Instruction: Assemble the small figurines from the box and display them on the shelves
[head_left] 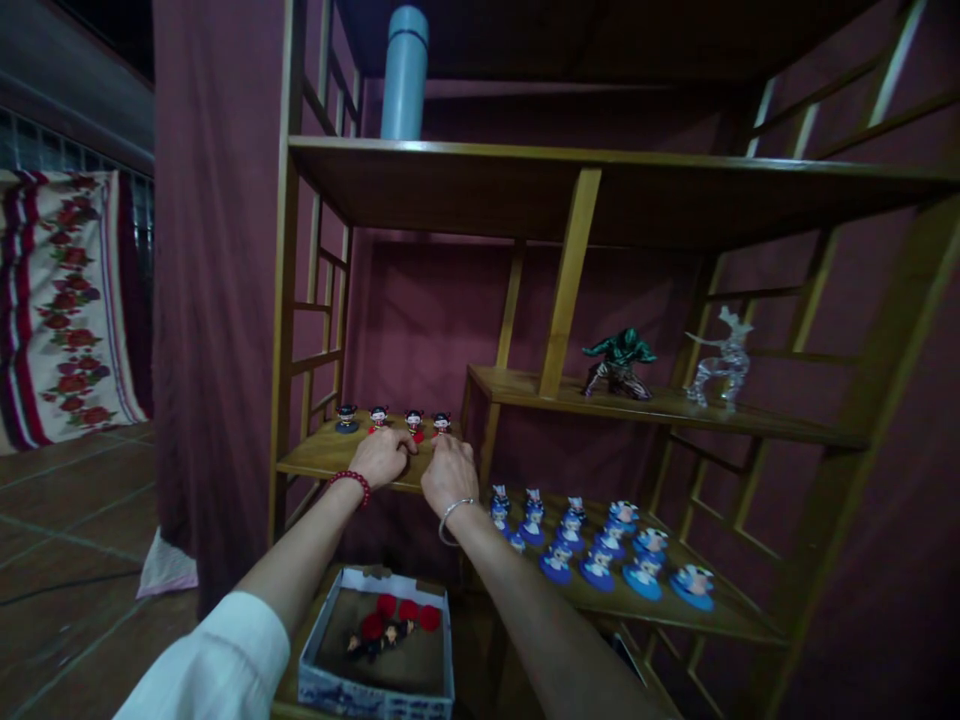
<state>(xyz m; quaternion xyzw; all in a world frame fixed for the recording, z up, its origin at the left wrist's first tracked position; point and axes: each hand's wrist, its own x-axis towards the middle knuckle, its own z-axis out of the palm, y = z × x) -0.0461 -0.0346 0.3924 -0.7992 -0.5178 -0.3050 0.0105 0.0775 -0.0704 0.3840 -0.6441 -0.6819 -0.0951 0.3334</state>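
Note:
A row of small figurines with black hair buns and red bases stands on the left shelf board. My left hand, with a red bead bracelet at its wrist, reaches in front of them. Its forefinger is stretched out and bent down near the red base of the third figurine; whether it touches is unclear. Beside it, my right hand, wearing a silver bangle, has its fingers closed at the lower part of the rightmost figurine. That figurine stands upright, its base hidden. At the far left is a dark-hatted figurine.
Below my arms, an open box holds several red-based figurines. Several blue-based figurines stand on the lower right shelf. Above them are a green-and-brown crouching figure and a clear deer ornament. A light blue flask is on the upper shelf.

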